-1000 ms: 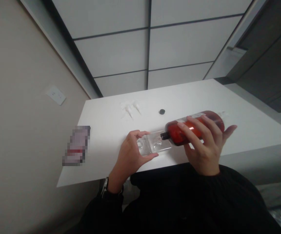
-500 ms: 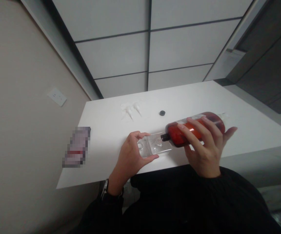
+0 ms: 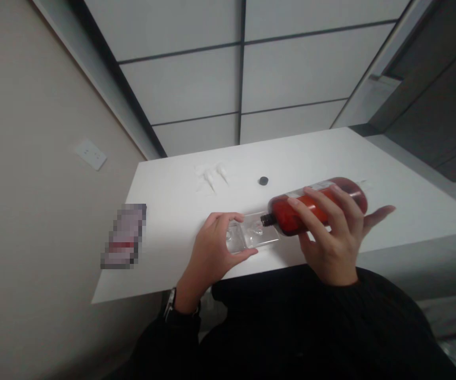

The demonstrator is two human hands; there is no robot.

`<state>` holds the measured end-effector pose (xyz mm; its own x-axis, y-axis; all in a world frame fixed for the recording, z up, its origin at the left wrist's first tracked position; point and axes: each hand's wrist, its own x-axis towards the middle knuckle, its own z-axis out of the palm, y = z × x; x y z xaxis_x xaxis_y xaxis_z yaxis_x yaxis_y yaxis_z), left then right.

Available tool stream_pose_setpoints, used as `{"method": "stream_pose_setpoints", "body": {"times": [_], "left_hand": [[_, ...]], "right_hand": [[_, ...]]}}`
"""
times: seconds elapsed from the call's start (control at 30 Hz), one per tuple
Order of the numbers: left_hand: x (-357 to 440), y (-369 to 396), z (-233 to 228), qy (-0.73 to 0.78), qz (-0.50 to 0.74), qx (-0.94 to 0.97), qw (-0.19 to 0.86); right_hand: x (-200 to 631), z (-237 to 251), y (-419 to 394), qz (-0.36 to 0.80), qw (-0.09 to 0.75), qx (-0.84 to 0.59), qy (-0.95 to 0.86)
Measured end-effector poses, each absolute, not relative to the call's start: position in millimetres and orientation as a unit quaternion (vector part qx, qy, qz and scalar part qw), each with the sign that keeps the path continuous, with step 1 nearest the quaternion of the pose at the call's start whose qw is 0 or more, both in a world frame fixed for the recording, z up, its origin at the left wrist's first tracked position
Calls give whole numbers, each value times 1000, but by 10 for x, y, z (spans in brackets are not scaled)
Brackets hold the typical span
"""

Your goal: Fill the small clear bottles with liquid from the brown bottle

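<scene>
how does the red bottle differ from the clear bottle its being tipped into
The red bottle is larger and holds red liquid; the clear bottle is smaller and looks nearly empty. The right hand holds the red bottle tilted, neck down, off the table; the left hand steadies the clear bottle on it. Both are see-through and uncapped, mouths meeting.

My one camera sits on my head, looking forward and down, rolled sideways, close over the white surface [image 3: 180, 211] at my chest, the wall beyond it.
</scene>
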<state>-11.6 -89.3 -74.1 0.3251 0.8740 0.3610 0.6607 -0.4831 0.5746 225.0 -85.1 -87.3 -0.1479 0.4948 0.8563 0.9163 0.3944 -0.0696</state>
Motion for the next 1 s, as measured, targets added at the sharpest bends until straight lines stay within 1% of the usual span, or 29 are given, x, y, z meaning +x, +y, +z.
{"method": "stream_pose_setpoints", "body": {"times": [0.3,0.57,0.8,1.0], "left_hand": [[-106,-880,-721,447,325,819,151],[-112,-881,-720,446,322,822,146],[-110,-875,-719,441,324,825,139],[-112,-873,-722,446,312,826,145]], "right_hand": [[2275,-872,-848,-251,434,-481,-720],[2259,-848,-841,-249,438,-481,-717],[2240,-826,-860,-252,421,-492,-719],[2247,-852,-857,-241,432,-491,-717]]}}
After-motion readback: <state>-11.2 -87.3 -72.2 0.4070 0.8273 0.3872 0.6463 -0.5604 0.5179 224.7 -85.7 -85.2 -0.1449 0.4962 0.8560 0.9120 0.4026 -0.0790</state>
